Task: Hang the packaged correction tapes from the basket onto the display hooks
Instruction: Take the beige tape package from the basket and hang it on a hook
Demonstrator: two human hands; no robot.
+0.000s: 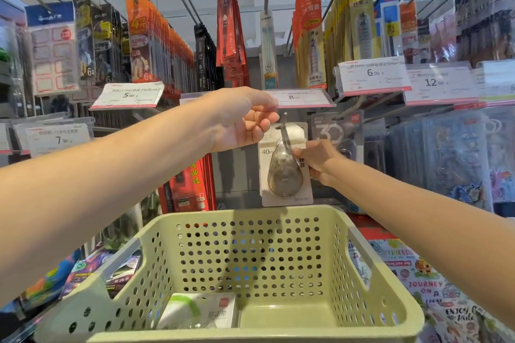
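A packaged correction tape (285, 172), a grey teardrop case on a pale card, hangs at the tip of a display hook (284, 127) in the middle of the rack. My right hand (317, 160) grips the card's right edge. My left hand (245, 120) pinches the 8.00 price tag holder (302, 98) above the hook and lifts it. A pale green perforated basket (362, 273) sits below, with another packaged correction tape (200, 310), green and white, lying in its front left corner.
Rows of hooks with pen and refill packs hang above and on both sides, each with a price tag. A dark 30 m tape pack (338, 131) hangs just right of the hook. Sticker sheets and notebooks lie under the basket.
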